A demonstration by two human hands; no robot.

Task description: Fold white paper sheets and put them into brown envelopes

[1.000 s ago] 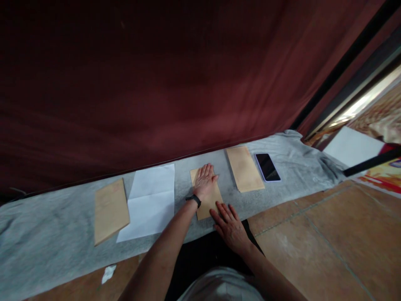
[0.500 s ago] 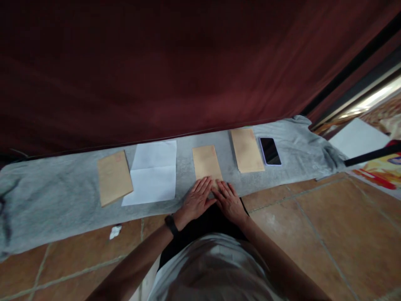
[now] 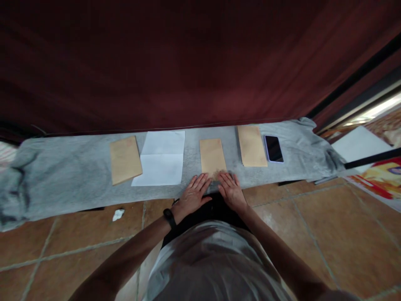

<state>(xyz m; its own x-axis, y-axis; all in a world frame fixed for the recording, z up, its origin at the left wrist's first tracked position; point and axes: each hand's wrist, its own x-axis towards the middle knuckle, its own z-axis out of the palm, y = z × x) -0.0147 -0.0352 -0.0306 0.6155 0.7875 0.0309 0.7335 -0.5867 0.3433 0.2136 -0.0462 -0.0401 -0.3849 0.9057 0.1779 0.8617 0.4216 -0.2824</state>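
A brown paper envelope (image 3: 213, 154) lies flat on the grey cloth in front of me. My left hand (image 3: 194, 193), below a dark wristband, rests with outstretched fingers at the envelope's near left corner. At its near right corner lies my right hand (image 3: 231, 190), fingers also stretched out flat. Neither hand grips anything. Left of them a white sheet (image 3: 161, 161) with a crosswise fold is spread out. Its left edge meets a stack of brown envelopes (image 3: 125, 161). Another brown envelope stack (image 3: 252, 146) is on the right, beside a dark-screened phone (image 3: 274, 149).
The grey cloth (image 3: 78, 175) covers a long, narrow bench against a dark red curtain (image 3: 188, 62). A crumpled white scrap (image 3: 118, 215) is on the tiled floor (image 3: 282, 225). At the right are a dark bar (image 3: 372, 158), a white panel (image 3: 360, 144) and a colourful printed sheet (image 3: 382, 179).
My hands have slid apart slightly along the envelope's near edge, uncovering more of its near end. The camera view has shifted a little. The other papers and the phone stay in place.
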